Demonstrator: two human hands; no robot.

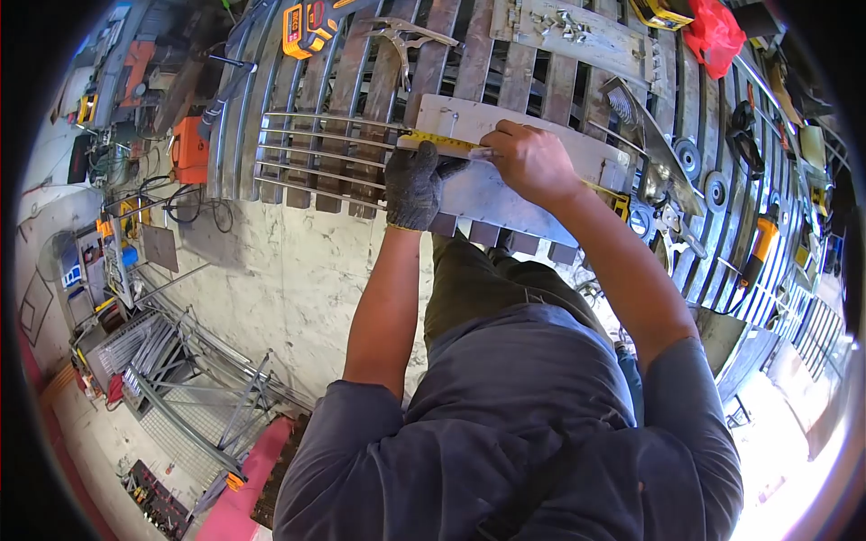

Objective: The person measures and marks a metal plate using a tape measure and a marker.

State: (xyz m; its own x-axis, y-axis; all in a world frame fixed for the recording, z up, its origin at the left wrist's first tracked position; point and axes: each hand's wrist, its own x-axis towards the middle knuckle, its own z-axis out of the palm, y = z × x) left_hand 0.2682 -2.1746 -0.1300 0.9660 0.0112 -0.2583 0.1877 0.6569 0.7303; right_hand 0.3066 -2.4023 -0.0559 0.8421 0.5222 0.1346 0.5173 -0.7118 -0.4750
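Note:
A pale metal plate (pixel 492 194) lies on the slatted metal bench, with the yellow blade of a tape measure (pixel 446 140) stretched along it. The tape's case (pixel 621 206) rests near the plate's right end. My left hand (pixel 413 187), in a dark grey glove, is closed at the plate's left edge, its thumb against the tape's end. Bare, my right hand (pixel 532 162) pinches a small pale pen-like thing (pixel 484 154) beside the blade; its kind is partly hidden by the fingers. Several thin metal rods (pixel 316 155) extend left from my gloved hand.
Locking clamp pliers (pixel 406 41) and a yellow battery pack (pixel 307 29) lie on the bench's far side. Grinding discs (pixel 715 190), an orange-handled tool (pixel 763 242) and a red plastic bag (pixel 714 36) are at right. A metal frame (pixel 198 388) stands on the floor lower left.

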